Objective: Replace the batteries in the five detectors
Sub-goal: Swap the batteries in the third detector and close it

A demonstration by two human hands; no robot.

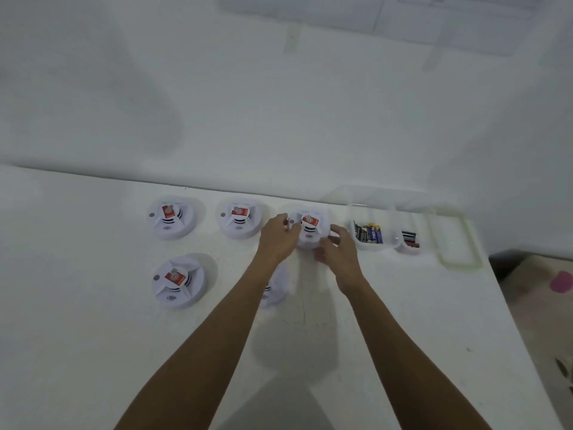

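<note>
- The round white plastic detector with a red label (310, 228), third in the back row and just beside the battery tubs, is being gripped from both sides.
- The left hand (277, 240) is being curled against its left rim; the right hand (336, 248) is being wrapped round its right edge.
- The base is probably best steadied while the body is being twisted evenly.
- Four more detectors are being left on the white tabletop (93, 336), against a plain white wall (217, 88).
</note>
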